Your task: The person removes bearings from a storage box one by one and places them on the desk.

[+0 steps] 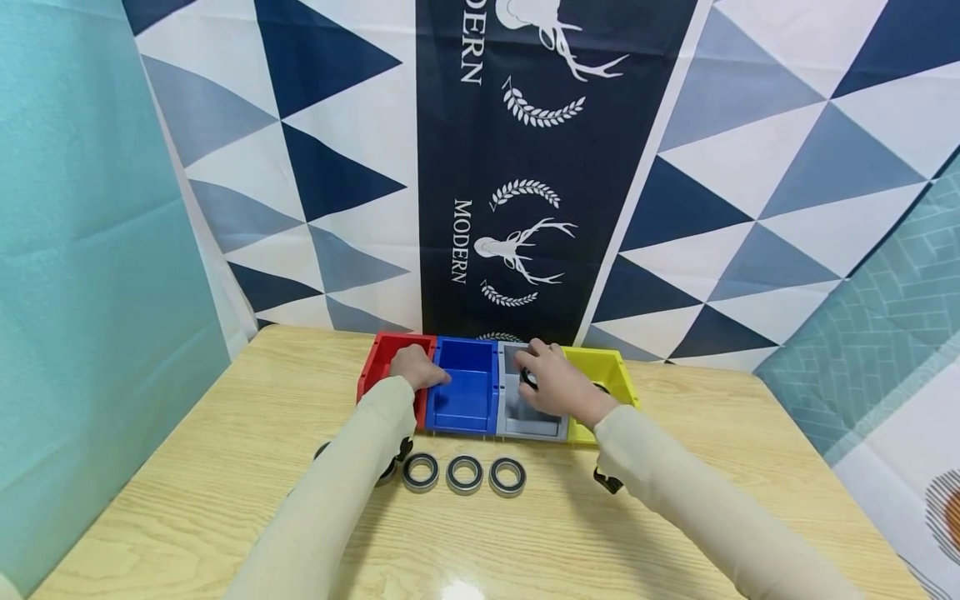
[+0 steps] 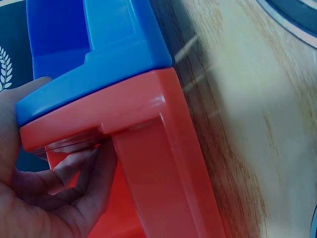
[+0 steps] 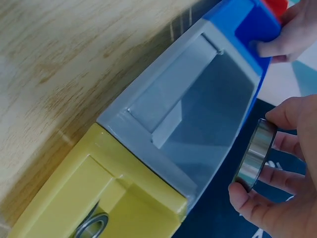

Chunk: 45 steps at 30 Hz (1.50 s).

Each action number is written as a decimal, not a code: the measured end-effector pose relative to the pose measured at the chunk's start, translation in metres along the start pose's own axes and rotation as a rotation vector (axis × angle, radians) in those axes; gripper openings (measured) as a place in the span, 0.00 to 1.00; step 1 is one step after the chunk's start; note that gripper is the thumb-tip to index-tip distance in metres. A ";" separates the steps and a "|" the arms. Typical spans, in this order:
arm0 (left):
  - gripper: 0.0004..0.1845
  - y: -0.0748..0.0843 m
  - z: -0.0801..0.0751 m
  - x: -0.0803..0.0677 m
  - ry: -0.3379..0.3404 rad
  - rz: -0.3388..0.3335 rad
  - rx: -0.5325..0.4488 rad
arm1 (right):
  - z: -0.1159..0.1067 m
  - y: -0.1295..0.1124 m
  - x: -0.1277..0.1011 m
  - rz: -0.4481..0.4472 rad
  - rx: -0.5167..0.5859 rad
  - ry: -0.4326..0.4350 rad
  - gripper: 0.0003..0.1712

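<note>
A metal ring is pinched by the right hand over the grey bin; in the head view it is almost hidden behind the fingers. The wall between the red bin and blue bin is gripped by the left hand. Three rings are seen on the bench; others are covered by the left sleeve. Another ring, partly cut off, lies in the yellow bin.

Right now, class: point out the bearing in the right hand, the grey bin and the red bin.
bearing [image 3: 253,154], right wrist view, on its outer steel rim.
grey bin [image 3: 208,111], right wrist view, on its inner wall.
red bin [image 2: 163,163], left wrist view, on its outer wall.
</note>
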<state>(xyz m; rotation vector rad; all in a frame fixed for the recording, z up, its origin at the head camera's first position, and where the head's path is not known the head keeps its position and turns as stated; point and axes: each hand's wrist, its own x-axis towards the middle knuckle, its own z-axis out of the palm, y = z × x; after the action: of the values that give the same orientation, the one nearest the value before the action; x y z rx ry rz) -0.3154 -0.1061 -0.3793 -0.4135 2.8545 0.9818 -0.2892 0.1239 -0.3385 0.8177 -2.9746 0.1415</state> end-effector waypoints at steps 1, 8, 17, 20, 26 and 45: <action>0.22 0.000 0.000 0.000 0.000 0.000 0.000 | -0.001 -0.001 -0.002 -0.006 0.003 0.007 0.15; 0.22 0.000 -0.001 0.002 -0.002 0.000 -0.004 | -0.003 -0.008 -0.020 -0.088 0.019 0.055 0.12; 0.21 -0.001 0.000 0.004 -0.009 -0.005 0.004 | -0.001 -0.014 -0.045 -0.143 0.038 0.073 0.10; 0.21 -0.002 0.003 0.008 -0.013 -0.009 0.004 | -0.002 -0.016 -0.052 -0.145 0.062 0.074 0.10; 0.23 -0.003 0.005 0.011 -0.008 -0.016 -0.007 | -0.001 -0.019 -0.064 -0.183 0.050 0.095 0.09; 0.21 -0.003 0.004 0.009 -0.010 -0.012 -0.004 | 0.025 -0.019 -0.088 -0.239 0.093 0.096 0.11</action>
<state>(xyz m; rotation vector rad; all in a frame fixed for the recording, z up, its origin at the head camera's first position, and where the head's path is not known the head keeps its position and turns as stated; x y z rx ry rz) -0.3235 -0.1080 -0.3857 -0.4249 2.8380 0.9851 -0.2044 0.1502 -0.3691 1.1340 -2.7717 0.2998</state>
